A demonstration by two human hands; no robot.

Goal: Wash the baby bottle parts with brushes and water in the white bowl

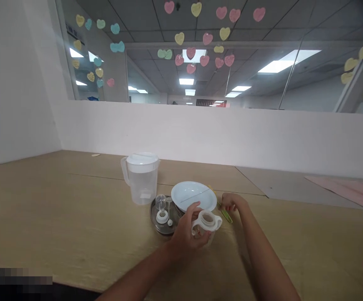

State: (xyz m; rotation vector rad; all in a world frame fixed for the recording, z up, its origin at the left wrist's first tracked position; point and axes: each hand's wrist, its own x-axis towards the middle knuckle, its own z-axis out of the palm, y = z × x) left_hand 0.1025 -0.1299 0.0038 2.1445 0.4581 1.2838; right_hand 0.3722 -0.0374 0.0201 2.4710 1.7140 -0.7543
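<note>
My left hand point(190, 232) is wrapped round a clear baby bottle point(208, 221) with a white two-handled collar. The bottle is upright and its round mouth is uncovered. My right hand point(233, 202) is closed, fingers down, over a slim yellow-green tool point(227, 216) at the right of a white bowl point(187, 193). The fingers hide its middle, so its kind is unclear. Left of the bottle, a dark round tray point(156, 225) carries a teat with a white ring point(162, 216), a clear cap point(160, 202) and a thin straw-like piece with a small weight point(169, 213).
A translucent lidded pitcher point(143, 179) stands behind the tray. At the back left lies a small flat pale piece point(96, 155). A grey sheet point(294, 188) and a pink cloth point(353, 190) cover the far right of the wooden table point(74, 217). A white wall and a window rise behind.
</note>
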